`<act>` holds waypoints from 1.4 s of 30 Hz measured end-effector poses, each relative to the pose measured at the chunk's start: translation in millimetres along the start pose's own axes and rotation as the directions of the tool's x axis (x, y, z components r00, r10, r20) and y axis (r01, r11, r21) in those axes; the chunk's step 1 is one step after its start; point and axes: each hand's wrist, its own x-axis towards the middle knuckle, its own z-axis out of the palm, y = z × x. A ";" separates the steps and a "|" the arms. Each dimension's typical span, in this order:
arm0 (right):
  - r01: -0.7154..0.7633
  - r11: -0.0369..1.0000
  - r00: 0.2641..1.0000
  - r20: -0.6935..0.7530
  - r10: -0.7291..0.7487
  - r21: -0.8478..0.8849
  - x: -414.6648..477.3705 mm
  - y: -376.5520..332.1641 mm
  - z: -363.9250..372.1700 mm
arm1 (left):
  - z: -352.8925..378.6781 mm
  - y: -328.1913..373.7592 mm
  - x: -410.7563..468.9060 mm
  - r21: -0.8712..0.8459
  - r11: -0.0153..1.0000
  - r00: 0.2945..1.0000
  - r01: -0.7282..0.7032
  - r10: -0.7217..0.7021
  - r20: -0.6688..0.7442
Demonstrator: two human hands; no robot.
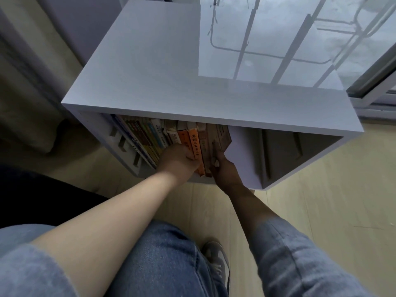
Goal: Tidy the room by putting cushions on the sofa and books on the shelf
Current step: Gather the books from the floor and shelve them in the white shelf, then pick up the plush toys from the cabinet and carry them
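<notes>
Row of books point(147, 138), spines orange, brown, yellow and blue, stands leaning in the left compartment of the white shelf point(192, 71). Left hand point(177, 160) curls its fingers round the orange book point(195, 144). Right hand point(224, 169) grips the rightmost brown book point(222, 133).

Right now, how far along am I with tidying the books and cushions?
Done: a row of books stands in the white shelf's left compartment. In hand: your left hand grips the orange books and your right hand holds the brown books at the row's right end. Left: seating those; no cushions show, so that part is unknown.
</notes>
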 end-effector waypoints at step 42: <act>0.217 0.779 0.899 -0.432 0.076 0.588 -175.6 -175.5 -212.5 | -115.7 116.2 -125.6 -0.660 0.673 0.940 -0.335 0.195 -0.279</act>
